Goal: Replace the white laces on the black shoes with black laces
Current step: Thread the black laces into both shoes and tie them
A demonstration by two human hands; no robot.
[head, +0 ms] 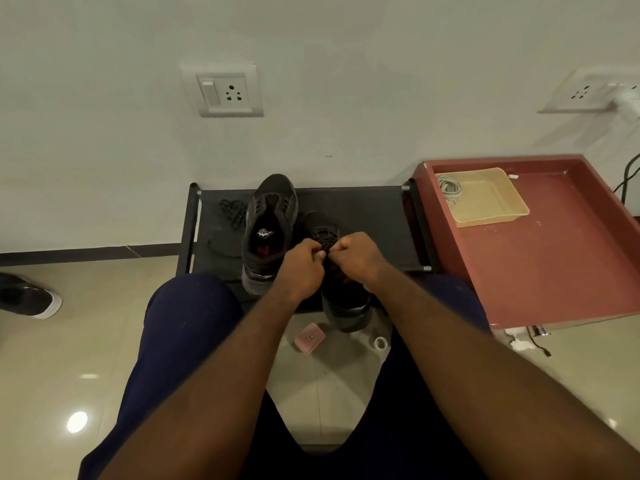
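Observation:
Two black shoes stand on a low black fabric rack. The left shoe has no lace and its opening faces me. The right shoe carries a black lace over its tongue. My left hand and my right hand meet above that shoe, fingers curled, each pinching a part of the black lace. A loose black lace lies bunched on the rack left of the shoes. White laces lie coiled in a yellow tray.
A red table stands to the right and bears the yellow tray. On the tiled floor between my knees lie a pink box and a white tape roll. Another shoe sits at far left. A wall is behind.

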